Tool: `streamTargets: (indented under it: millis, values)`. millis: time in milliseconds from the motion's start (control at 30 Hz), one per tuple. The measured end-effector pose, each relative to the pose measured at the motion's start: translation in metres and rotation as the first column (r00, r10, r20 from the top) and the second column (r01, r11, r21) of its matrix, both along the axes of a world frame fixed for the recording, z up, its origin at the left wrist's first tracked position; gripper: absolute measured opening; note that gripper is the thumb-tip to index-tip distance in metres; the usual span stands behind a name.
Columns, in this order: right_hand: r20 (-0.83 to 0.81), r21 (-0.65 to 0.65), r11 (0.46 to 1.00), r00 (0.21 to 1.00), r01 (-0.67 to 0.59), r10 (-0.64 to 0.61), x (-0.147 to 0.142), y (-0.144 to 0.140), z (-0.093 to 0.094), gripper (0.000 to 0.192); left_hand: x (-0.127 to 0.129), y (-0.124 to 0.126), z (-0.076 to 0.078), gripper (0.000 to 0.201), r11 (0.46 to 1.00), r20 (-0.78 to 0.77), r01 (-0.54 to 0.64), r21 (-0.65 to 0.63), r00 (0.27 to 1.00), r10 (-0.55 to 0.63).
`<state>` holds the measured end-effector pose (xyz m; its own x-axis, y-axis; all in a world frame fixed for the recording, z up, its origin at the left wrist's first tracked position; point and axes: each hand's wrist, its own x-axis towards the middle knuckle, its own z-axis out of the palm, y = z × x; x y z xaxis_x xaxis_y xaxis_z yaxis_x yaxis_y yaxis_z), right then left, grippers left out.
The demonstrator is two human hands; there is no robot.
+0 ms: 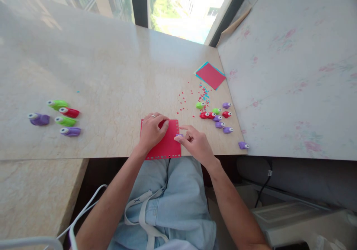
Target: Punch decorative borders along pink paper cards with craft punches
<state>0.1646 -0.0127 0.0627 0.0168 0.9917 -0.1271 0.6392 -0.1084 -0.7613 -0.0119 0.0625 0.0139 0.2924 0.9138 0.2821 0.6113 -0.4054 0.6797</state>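
One red paper sheet (167,144) lies at the near edge of the surface (111,75). Left hand (152,131) presses flat on the sheet. Right hand (195,144) pinches one purple punch (179,135) at the sheet's right edge. Five punches (60,118) lie far left; nine punches (217,116) lie right.

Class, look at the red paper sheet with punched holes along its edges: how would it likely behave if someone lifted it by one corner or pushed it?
The thin red paper sheet lies flat, so it would probably droop when lifted. It looks light; a push would likely slide it on the smooth marble tabletop, which may be why the left hand presses on it. Its punched edges might tear easily.
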Motion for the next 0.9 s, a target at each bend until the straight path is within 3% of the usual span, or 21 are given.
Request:
streamTargets:
  millis: [133,367,567,767,900]
  values:
    - [0.188,0.012,0.996,0.978,-0.093,0.089,0.011,-0.001,-0.006,0.03,0.0,0.0,0.001,0.017,1.0,-0.002,-0.006,-0.01,1.0,0.006]
    - [0.172,0.052,0.998,0.985,-0.021,0.012,0.035,-0.011,-0.015,0.027,0.0,-0.001,0.0,0.016,1.0,0.003,-0.019,-0.017,1.0,0.019]
    - [0.103,0.033,0.999,0.995,0.013,-0.016,0.027,-0.01,-0.021,0.044,0.0,-0.001,0.001,0.016,1.0,-0.001,-0.015,-0.011,1.0,0.015]
    - [0.241,0.074,0.997,0.97,-0.004,-0.014,0.017,0.0,-0.022,0.029,0.0,-0.001,0.0,0.016,1.0,0.018,-0.013,-0.014,1.0,0.013]
    - [0.217,0.094,0.994,0.973,0.054,-0.073,0.023,-0.001,-0.023,0.028,0.0,-0.001,-0.001,0.015,1.0,0.021,-0.018,-0.009,1.0,0.018]
